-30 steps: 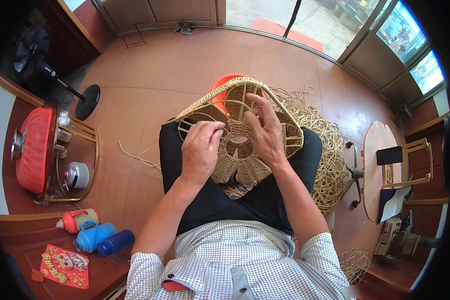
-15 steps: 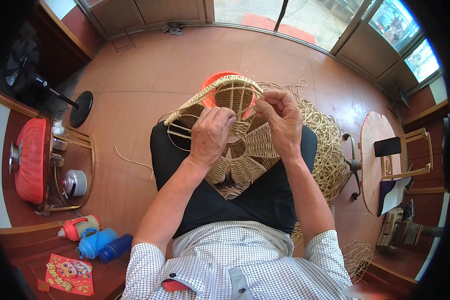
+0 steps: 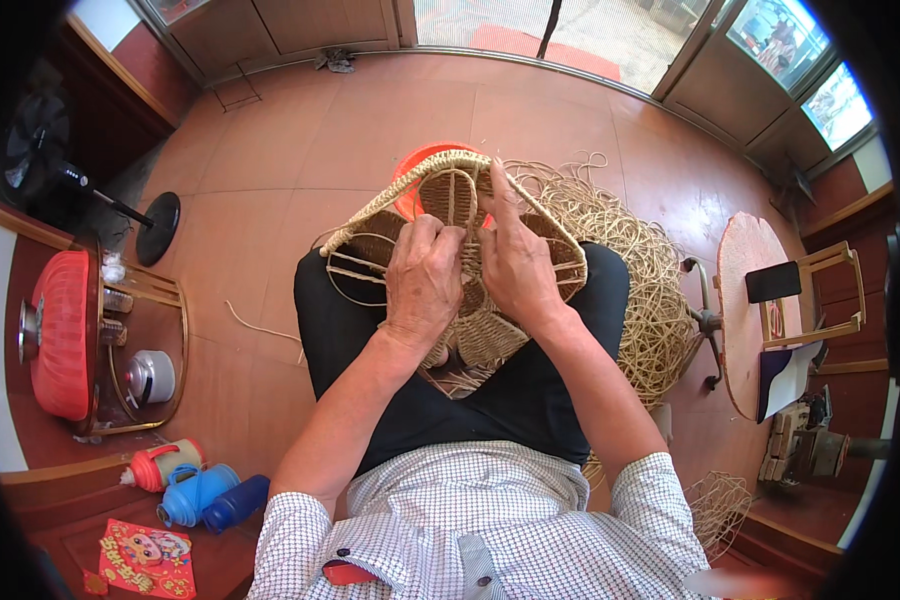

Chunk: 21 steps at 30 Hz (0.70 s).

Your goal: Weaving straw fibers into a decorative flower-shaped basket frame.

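Note:
A woven straw-cord basket [image 3: 485,335] with petal-shaped panels and a wrapped rim [image 3: 395,192] rests across my lap, partly hidden by my hands. My left hand [image 3: 425,275] is closed, its fingertips pinching a cord by the upright ribs near the middle. Beside it, my right hand [image 3: 518,265] has its index finger stretched out to the far rim and its thumb apart near the left fingertips. The right hand's other fingers are partly hidden. An orange-red plastic container [image 3: 407,203] shows behind the basket.
A large tangled heap of straw cord [image 3: 655,300] lies on the floor at my right. A round-topped table [image 3: 745,250] stands beyond it. To the left are a rack with a red basin [image 3: 62,335], a kettle [image 3: 152,378], flasks [image 3: 195,492] and a standing fan [image 3: 157,228].
My right hand has moved left and inward from the rim's right side, now close to my left hand with its index finger straightened. More of the basket's right rim shows.

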Each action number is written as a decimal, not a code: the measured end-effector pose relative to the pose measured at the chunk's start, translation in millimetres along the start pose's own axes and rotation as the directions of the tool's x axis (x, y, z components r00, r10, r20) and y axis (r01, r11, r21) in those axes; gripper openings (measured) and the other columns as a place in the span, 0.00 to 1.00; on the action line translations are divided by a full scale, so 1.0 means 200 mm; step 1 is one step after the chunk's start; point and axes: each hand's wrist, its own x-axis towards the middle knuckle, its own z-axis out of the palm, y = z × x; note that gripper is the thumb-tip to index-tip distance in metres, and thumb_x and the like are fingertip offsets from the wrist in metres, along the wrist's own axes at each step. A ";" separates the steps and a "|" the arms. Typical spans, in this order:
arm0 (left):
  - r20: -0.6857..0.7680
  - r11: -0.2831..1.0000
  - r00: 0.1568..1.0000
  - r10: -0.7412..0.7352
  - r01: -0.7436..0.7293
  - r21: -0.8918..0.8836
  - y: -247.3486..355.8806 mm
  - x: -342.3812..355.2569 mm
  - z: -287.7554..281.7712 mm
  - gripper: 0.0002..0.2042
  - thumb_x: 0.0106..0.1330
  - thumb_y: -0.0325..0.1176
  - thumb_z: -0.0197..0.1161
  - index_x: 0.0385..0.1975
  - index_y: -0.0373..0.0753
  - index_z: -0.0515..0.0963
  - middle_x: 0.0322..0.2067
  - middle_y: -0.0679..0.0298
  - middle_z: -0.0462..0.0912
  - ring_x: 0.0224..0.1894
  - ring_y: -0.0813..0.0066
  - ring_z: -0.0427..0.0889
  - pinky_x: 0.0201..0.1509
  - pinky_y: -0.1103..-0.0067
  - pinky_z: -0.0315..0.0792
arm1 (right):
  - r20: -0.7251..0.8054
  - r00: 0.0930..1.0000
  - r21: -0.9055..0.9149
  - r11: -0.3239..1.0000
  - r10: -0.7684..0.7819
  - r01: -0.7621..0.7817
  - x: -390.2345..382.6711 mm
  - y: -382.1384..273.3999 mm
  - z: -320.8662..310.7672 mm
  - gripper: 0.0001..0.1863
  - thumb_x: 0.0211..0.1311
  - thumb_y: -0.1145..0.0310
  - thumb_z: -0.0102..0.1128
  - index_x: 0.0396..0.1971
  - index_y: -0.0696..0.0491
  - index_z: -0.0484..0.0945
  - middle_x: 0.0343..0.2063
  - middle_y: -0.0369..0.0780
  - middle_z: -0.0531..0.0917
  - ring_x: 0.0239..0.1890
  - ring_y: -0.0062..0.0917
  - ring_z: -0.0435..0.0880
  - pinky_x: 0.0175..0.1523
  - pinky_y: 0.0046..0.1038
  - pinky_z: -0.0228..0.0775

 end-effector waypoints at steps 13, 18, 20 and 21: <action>-0.049 0.997 0.999 -0.023 0.020 -0.068 0.00 -0.02 -0.01 0.06 0.69 0.21 0.70 0.44 0.33 0.86 0.42 0.55 0.83 0.48 0.51 0.84 0.54 0.61 0.80 | -0.002 0.998 0.032 0.997 0.066 -0.066 -0.07 -0.04 0.05 0.47 0.75 0.81 0.57 0.87 0.51 0.45 0.41 0.51 0.87 0.38 0.48 0.91 0.43 0.48 0.82; -0.089 1.000 0.996 0.010 -0.009 0.007 0.01 -0.02 -0.01 0.09 0.68 0.22 0.69 0.46 0.36 0.85 0.43 0.57 0.83 0.48 0.55 0.84 0.54 0.62 0.81 | 0.164 0.876 0.872 0.348 0.454 -0.344 -0.12 -0.04 -0.01 0.38 0.76 0.78 0.59 0.82 0.55 0.57 0.36 0.33 0.78 0.23 0.10 0.71 0.25 0.18 0.67; -0.070 0.990 0.987 0.143 -0.143 0.004 0.01 -0.01 0.01 0.10 0.68 0.23 0.67 0.48 0.38 0.85 0.45 0.58 0.84 0.49 0.56 0.85 0.54 0.64 0.82 | 0.191 0.876 0.911 0.252 0.443 -0.326 -0.14 -0.03 -0.05 0.37 0.73 0.78 0.59 0.80 0.56 0.60 0.40 0.30 0.78 0.22 0.05 0.65 0.23 0.11 0.56; -0.075 0.989 0.986 0.147 -0.147 0.005 0.02 0.00 0.02 0.10 0.68 0.23 0.67 0.48 0.38 0.85 0.45 0.58 0.84 0.49 0.56 0.85 0.54 0.64 0.82 | 0.235 0.866 0.904 0.229 0.442 -0.362 -0.15 -0.01 -0.09 0.37 0.72 0.77 0.61 0.79 0.56 0.61 0.39 0.30 0.78 0.22 0.05 0.65 0.23 0.11 0.55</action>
